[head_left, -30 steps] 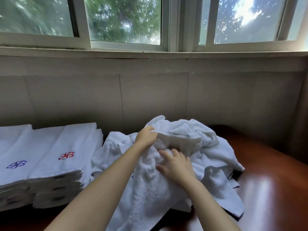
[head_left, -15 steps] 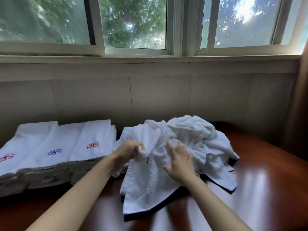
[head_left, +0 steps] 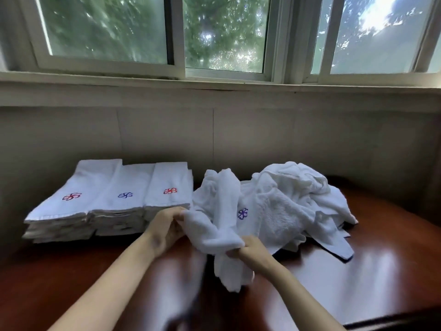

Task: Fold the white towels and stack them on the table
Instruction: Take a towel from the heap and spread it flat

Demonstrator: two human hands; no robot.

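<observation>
A crumpled white towel hangs between my hands over the dark wooden table. My left hand grips its upper left edge. My right hand grips a bunched part lower down, and the towel's end dangles below it. Behind the held towel lies a loose pile of white towels, one showing a purple flower mark. At the left stand three side-by-side stacks of folded towels with red and blue flower marks on top.
A pale wall with a window sill above it runs along the table's far side. A brown curtain hangs at the far right. The table's front edge shows at the lower right.
Both hands have pulled one towel off the pile toward me and to the left. My right hand went from lying flat on the towels to gripping the towel. The view has tilted up and back.
</observation>
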